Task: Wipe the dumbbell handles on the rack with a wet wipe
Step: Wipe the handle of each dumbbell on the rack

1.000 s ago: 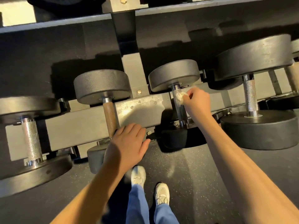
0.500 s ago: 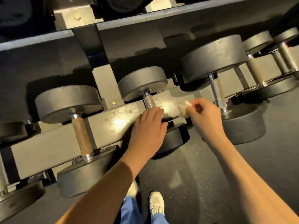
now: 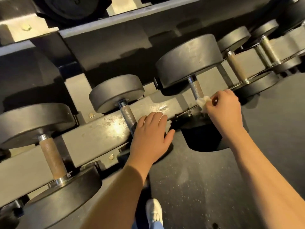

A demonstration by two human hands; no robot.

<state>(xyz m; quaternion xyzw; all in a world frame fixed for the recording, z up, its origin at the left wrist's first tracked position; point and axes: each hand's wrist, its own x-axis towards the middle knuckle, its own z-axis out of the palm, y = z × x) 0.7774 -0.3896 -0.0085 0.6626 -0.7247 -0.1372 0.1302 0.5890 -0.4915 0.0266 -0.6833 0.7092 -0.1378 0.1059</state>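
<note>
Black dumbbells lie side by side on a grey metal rack. My right hand pinches a crumpled white wet wipe and presses it against the lower end of the knurled silver handle of a large dumbbell. My left hand rests flat on the front head of the middle dumbbell, fingers together, next to its dark steel handle. Further left is a dumbbell with a rusty brown handle.
More dumbbells line the rack to the far right, and an upper shelf carries others overhead. Dark speckled rubber floor spreads below my arms. My white shoe stands near the rack's base.
My right hand has carried the wipe rightward from the middle dumbbell's handle to the large dumbbell's handle. My left hand shifted from the brown-handled dumbbell to the middle one.
</note>
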